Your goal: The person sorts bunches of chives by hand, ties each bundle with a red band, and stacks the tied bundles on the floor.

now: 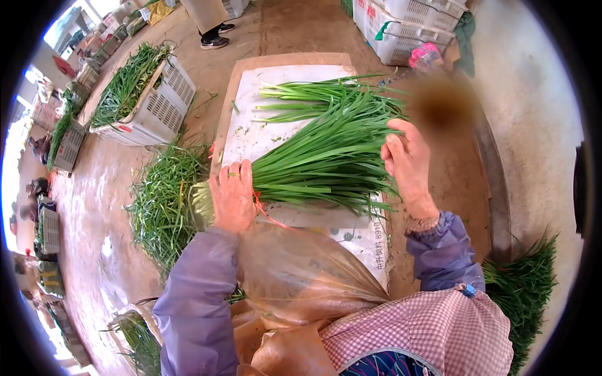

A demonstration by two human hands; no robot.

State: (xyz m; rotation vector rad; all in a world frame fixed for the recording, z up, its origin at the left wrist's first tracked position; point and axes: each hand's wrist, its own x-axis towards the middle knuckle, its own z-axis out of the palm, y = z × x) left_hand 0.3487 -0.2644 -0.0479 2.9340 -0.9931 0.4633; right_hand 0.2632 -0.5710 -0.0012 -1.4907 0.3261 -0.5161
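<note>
A thick bundle of garlic chives [326, 153] lies across a white board [248, 135], pale stem ends to the left and green leaves fanned to the right. My left hand [233, 194], with a ring on one finger, is wrapped over the bundle near its stem ends. A thin red tie [269, 216] trails from beside that hand. My right hand [407, 156] is at the leaf tips, its fingers curled in and closed; whatever they pinch is hidden. Behind the bundle, a smaller loose pile of chives [295, 93] rests on the board.
Loose greens [166, 203] are heaped on the floor left of the board. A white crate [147, 113] full of greens stands beyond them. Stacked white crates [401, 41] are at the back right. More chives [523, 294] lie at lower right. A person's shoes [215, 41] show at the top.
</note>
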